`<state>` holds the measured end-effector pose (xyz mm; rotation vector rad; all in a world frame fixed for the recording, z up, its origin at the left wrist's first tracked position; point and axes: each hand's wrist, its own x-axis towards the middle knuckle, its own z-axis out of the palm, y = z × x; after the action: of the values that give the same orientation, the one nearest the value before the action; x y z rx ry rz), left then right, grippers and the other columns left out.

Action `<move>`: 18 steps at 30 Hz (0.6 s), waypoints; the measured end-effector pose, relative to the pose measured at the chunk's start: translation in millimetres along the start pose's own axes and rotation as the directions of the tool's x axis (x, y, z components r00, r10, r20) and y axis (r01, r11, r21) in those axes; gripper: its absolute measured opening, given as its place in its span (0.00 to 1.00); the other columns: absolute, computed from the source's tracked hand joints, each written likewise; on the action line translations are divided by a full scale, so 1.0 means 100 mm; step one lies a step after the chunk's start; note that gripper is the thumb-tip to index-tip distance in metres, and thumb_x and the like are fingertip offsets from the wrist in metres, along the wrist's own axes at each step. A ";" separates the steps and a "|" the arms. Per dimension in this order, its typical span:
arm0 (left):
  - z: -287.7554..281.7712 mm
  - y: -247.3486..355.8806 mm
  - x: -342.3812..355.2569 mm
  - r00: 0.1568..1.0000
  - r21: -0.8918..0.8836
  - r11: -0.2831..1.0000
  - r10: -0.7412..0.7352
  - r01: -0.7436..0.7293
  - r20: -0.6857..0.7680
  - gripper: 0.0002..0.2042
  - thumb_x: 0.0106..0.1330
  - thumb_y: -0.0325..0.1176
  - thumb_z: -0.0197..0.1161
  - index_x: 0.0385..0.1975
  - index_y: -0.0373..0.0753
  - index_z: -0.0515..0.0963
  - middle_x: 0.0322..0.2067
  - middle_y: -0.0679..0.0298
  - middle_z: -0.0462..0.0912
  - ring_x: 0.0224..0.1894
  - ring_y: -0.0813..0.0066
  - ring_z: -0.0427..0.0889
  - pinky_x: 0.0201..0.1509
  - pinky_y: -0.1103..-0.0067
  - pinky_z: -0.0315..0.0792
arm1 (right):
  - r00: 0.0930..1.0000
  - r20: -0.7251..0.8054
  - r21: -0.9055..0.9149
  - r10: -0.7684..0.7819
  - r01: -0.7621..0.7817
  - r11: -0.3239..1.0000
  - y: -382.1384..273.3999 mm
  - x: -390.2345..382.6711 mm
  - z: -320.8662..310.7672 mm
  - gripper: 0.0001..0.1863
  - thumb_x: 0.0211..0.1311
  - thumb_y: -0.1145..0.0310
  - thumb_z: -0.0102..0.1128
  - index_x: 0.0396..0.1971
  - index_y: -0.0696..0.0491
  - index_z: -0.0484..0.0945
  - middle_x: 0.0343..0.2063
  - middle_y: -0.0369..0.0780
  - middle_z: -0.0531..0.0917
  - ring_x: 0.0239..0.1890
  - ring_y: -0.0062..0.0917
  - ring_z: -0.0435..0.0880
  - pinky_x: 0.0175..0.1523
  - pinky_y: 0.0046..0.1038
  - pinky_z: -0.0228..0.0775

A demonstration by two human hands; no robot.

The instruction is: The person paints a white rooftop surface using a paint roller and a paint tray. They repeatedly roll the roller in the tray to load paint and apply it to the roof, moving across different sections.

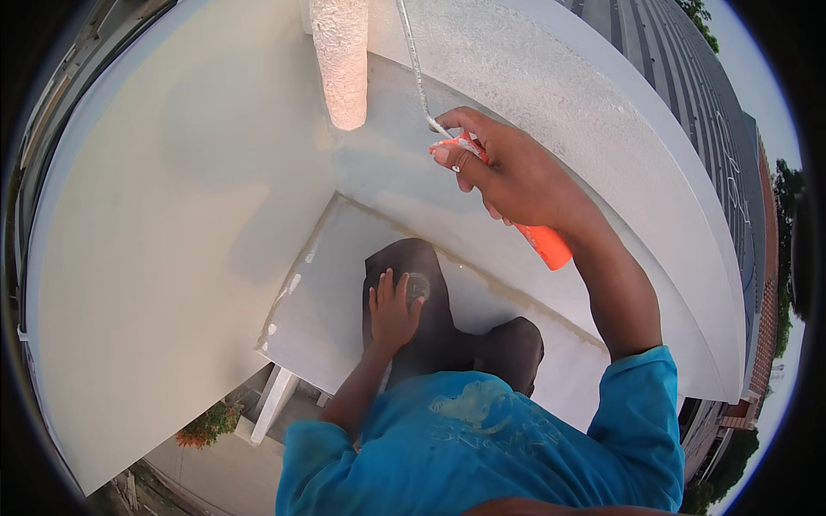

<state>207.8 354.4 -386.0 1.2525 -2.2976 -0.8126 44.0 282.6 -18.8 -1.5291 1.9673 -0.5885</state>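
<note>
My right hand (516,172) is closed round the orange handle of a paint roller (549,247), thumb and forefinger near its paint-spattered front end. From there a thin bent metal rod runs up and away to the fluffy, pale roller sleeve (342,64). The sleeve is at the top, by the inner corner of the walls; whether it touches one I cannot tell. My left hand (394,311) lies flat on my dark-trousered knee (409,258), fingers spread, holding nothing.
A smooth cream wall (172,215) rises at left, and a rough white wall (559,77) curves along the right. Beneath me is a pale ledge (331,292) with white paint spots near its left edge. Beyond that edge, a plant (211,423) shows lower down. Dark corrugated roofing (667,69) lies at far right.
</note>
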 end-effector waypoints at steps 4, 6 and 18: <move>0.00 0.01 0.01 1.000 0.019 1.000 -0.011 0.010 0.012 0.30 0.68 0.49 0.57 0.67 0.42 0.64 0.69 0.47 0.58 0.73 0.51 0.55 0.74 0.53 0.46 | 0.993 -0.011 -0.045 -0.115 0.115 0.992 0.06 0.18 0.04 0.21 0.71 0.54 0.55 0.56 0.51 0.73 0.23 0.37 0.77 0.16 0.18 0.72 0.23 0.24 0.66; -0.02 0.02 0.02 0.999 0.027 0.999 -0.034 0.033 0.031 0.30 0.68 0.49 0.57 0.67 0.42 0.64 0.70 0.48 0.58 0.73 0.51 0.55 0.74 0.53 0.46 | 0.991 -0.026 -0.053 -0.133 0.132 0.990 0.13 0.13 0.00 0.21 0.71 0.54 0.54 0.56 0.51 0.73 0.23 0.37 0.78 0.17 0.18 0.72 0.24 0.24 0.66; 0.02 -0.02 0.00 0.999 0.090 0.995 0.041 -0.041 0.009 0.30 0.70 0.51 0.54 0.67 0.42 0.63 0.69 0.47 0.57 0.73 0.49 0.54 0.73 0.51 0.48 | 0.994 -0.066 0.053 0.093 -0.089 0.995 0.74 -1.07 -0.29 0.20 0.71 0.58 0.56 0.58 0.51 0.71 0.21 0.36 0.78 0.15 0.15 0.74 0.22 0.22 0.67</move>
<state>208.3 354.4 -388.5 1.2376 -2.3821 -0.7075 -9.5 404.7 -27.2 -1.3982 2.0456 -0.6543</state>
